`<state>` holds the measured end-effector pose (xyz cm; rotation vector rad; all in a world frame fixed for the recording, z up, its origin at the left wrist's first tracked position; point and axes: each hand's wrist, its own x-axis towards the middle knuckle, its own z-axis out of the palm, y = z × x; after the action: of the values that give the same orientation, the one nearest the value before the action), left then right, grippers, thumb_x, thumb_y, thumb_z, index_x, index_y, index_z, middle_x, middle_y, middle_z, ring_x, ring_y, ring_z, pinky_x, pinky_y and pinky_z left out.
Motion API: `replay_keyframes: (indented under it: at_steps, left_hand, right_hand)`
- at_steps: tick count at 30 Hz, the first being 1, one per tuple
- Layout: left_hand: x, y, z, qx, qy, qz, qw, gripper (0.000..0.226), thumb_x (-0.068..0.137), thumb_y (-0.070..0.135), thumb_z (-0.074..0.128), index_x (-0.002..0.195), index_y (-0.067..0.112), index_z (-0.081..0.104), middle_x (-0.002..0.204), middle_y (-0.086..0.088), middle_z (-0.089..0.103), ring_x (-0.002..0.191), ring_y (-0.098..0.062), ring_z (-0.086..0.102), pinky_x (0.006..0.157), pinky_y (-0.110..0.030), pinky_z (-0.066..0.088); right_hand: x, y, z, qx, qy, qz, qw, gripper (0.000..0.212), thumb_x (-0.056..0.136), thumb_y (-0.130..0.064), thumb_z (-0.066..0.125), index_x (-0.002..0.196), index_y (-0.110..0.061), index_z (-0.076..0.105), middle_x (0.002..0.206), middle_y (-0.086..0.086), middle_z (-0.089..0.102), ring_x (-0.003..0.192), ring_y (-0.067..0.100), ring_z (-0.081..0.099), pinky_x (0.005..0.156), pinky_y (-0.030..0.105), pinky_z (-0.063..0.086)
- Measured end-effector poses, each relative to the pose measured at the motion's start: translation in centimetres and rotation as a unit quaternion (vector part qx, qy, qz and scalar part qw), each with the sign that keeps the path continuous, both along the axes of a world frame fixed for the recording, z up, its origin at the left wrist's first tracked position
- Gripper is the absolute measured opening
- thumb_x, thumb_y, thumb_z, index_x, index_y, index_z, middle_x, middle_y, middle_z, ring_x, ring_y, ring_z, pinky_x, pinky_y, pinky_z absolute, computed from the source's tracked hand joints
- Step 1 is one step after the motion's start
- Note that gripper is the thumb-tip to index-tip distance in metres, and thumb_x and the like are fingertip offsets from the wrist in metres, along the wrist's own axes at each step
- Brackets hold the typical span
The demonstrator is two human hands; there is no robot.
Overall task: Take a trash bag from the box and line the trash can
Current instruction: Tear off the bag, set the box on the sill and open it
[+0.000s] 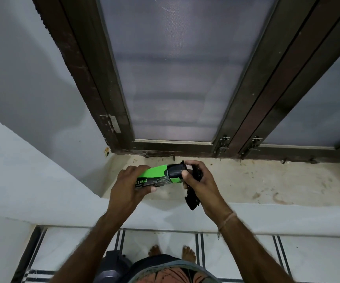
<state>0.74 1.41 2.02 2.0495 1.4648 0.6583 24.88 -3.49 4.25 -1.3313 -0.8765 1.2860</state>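
Observation:
My left hand [127, 185] grips a green and black garbage bag box [156, 176], held level above a stone window sill [246, 180]. A black roll of bags [175, 170] sticks out of the box's right end. My right hand [199, 180] is closed on a black trash bag [192, 198], whose crumpled end hangs below the palm. A grey trash can [114, 264] stands on the floor by my left foot, mostly hidden under my left forearm.
A dark wooden window frame [111, 99] with mesh panes rises behind the sill. White walls close in on the left. The white tiled floor [236, 254] has dark stripes, and my bare feet [189, 253] stand close to the wall.

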Motion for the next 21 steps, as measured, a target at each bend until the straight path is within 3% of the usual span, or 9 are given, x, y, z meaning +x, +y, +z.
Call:
replay_keyframes:
  at_steps: [3,6,8,10,11,14,16,19,21]
  left_hand:
    - [0.3,-0.6,-0.3,-0.011,-0.038,0.015,0.999,0.066,0.077,0.067,0.066,0.133,0.031,0.062,0.114,0.009,0.064,0.103,-0.018,0.054,0.082,-0.037,0.050]
    - [0.8,-0.8,-0.5,-0.017,-0.060,0.026,0.998,0.063,0.077,0.064,0.071,0.132,0.034,0.062,0.114,0.012,0.063,0.105,-0.015,0.053,0.082,-0.026,0.044]
    - [0.7,-0.7,-0.6,-0.019,-0.068,0.041,0.997,0.063,0.077,0.064,0.071,0.132,0.035,0.062,0.114,0.013,0.063,0.105,-0.016,0.054,0.082,-0.025,0.045]
    - [0.7,-0.8,-0.7,-0.017,-0.074,0.035,0.996,0.063,0.077,0.064,0.071,0.131,0.034,0.063,0.114,0.012,0.064,0.106,-0.017,0.055,0.083,-0.032,0.048]
    - [0.8,-0.9,-0.6,-0.018,-0.077,0.026,0.997,0.064,0.077,0.065,0.070,0.131,0.033,0.063,0.114,0.011,0.064,0.106,-0.017,0.055,0.084,-0.034,0.050]
    - [1.3,-0.9,-0.3,-0.016,-0.083,0.016,0.996,0.064,0.078,0.067,0.069,0.132,0.033,0.062,0.115,0.012,0.063,0.107,-0.016,0.054,0.086,-0.035,0.050]
    - [1.5,-0.9,-0.2,-0.011,-0.084,0.012,0.996,0.064,0.077,0.067,0.068,0.132,0.033,0.062,0.116,0.013,0.063,0.107,-0.016,0.054,0.086,-0.034,0.050]
    - [1.5,-1.0,-0.3,-0.015,-0.088,0.000,0.996,0.065,0.077,0.068,0.068,0.131,0.032,0.063,0.117,0.012,0.063,0.107,-0.015,0.053,0.087,-0.035,0.051]
    - [1.4,-1.0,-0.6,-0.019,-0.094,0.003,0.995,0.064,0.077,0.068,0.069,0.131,0.033,0.063,0.116,0.011,0.064,0.107,-0.017,0.054,0.087,-0.037,0.051]
  right_hand:
    - [-0.7,-0.1,-0.1,0.024,-0.049,-0.029,0.998,0.020,0.099,-0.014,0.068,0.118,-0.013,0.071,0.088,-0.007,0.072,0.071,0.007,0.060,0.071,0.024,0.052]
    - [-1.0,-0.5,0.1,0.018,-0.022,0.013,1.000,0.021,0.100,-0.018,0.067,0.118,-0.013,0.076,0.071,-0.010,0.067,0.052,0.013,0.050,0.051,0.025,0.044]
    - [-0.8,-0.5,0.2,0.020,-0.013,0.009,1.000,0.022,0.100,-0.019,0.067,0.120,-0.016,0.076,0.088,0.000,0.075,0.042,0.016,0.047,0.045,0.024,0.041]
    - [-0.8,-0.4,0.0,0.028,-0.041,0.030,0.998,0.026,0.098,-0.016,0.069,0.123,-0.016,0.075,0.115,0.004,0.077,0.056,0.005,0.063,0.056,0.020,0.050]
    - [-1.0,-0.4,0.0,0.029,-0.055,0.039,0.997,0.027,0.097,-0.013,0.071,0.124,-0.015,0.074,0.117,0.005,0.076,0.069,0.001,0.068,0.065,0.017,0.052]
    - [-1.1,-0.2,-0.1,0.026,-0.061,-0.019,0.998,0.031,0.093,-0.012,0.076,0.121,-0.019,0.067,0.102,0.013,0.072,0.077,0.015,0.064,0.063,0.024,0.056]
    - [-0.9,-0.3,0.1,0.046,-0.071,-0.029,0.996,0.038,0.093,-0.013,0.076,0.127,-0.023,0.063,0.098,0.014,0.070,0.079,0.021,0.064,0.070,0.031,0.058]
    - [-0.8,-0.1,0.2,0.072,-0.089,0.021,0.993,0.030,0.094,-0.011,0.074,0.123,-0.019,0.073,0.109,0.003,0.076,0.094,0.015,0.069,0.079,0.029,0.056]
    - [-0.8,-0.1,0.2,0.069,-0.090,0.027,0.993,0.031,0.095,-0.008,0.073,0.125,-0.016,0.075,0.115,0.003,0.077,0.087,0.001,0.070,0.075,0.020,0.054]
